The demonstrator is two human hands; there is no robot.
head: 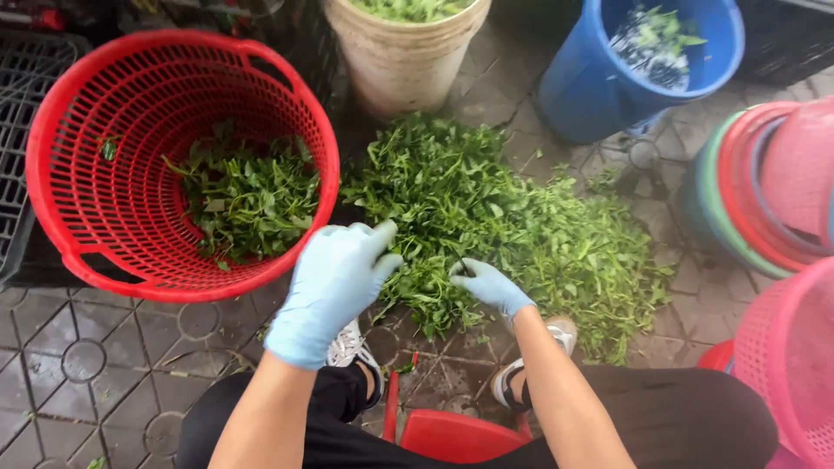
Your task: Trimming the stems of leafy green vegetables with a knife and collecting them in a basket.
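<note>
A big heap of green leafy stems (512, 226) lies on the paved ground in front of me. My left hand (334, 287), in a pale blue glove, hovers at the heap's near left edge, fingers pinching a few leaves. In the same kind of glove, my right hand (489, 287) rests on the heap's near edge, fingers closed on some stems. A red slatted basket (52, 139) at the left holds a layer of the same greens (248, 200).
A beige bucket (404, 61) with greens stands beyond the heap. A blue tub (599, 87) holds water and leaves. Stacked pink, red and green basins (764, 191) and a pink basket (790, 356) crowd the right. A black crate (17, 95) sits far left. I sit on a red stool (452, 434).
</note>
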